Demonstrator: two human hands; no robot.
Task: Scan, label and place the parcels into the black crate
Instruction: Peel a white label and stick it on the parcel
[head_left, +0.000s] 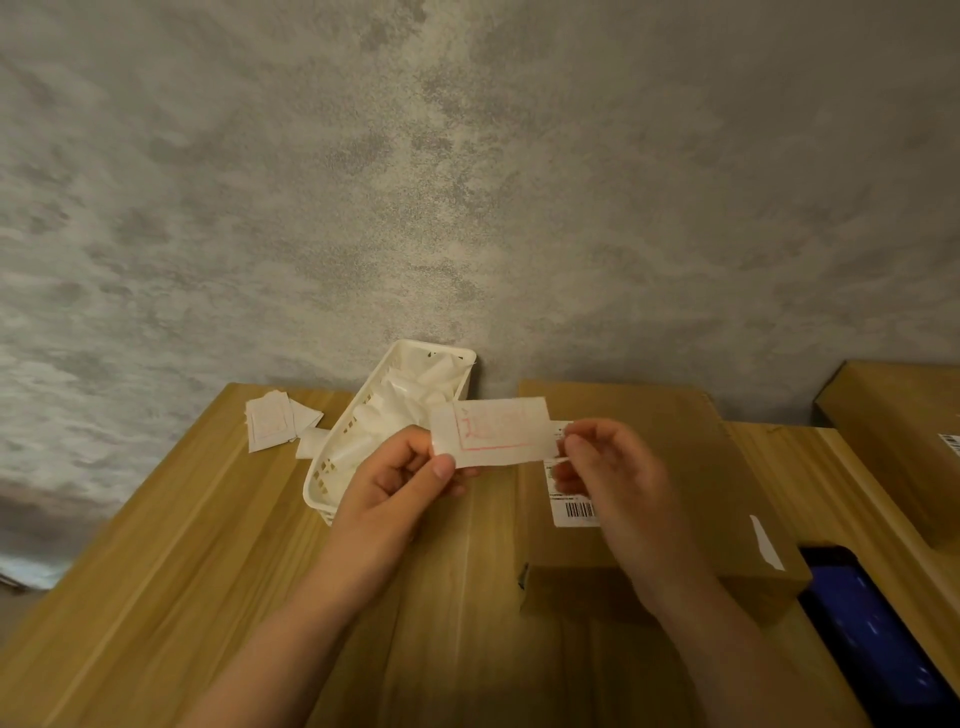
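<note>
A: What do we have in our hands?

B: Our left hand (400, 478) pinches the left end of a white label (493, 432) with red print, thumb on top. Our right hand (608, 473) has its fingers (571, 441) curled at the label's right edge, pinching a thin strip there.

A: And the parcel?

B: A brown cardboard parcel (675, 467) lies on the wooden surface (208, 545) just under our right hand, a printed barcode sticker (571, 512) on its top. A second box (893, 441) sits at the far right.

A: Anything else?

B: A white basket (332, 467) of white scraps stands left of the parcel, loose labels (275, 423) beyond it, and a dark screen (878, 634) lies at the right edge.
</note>
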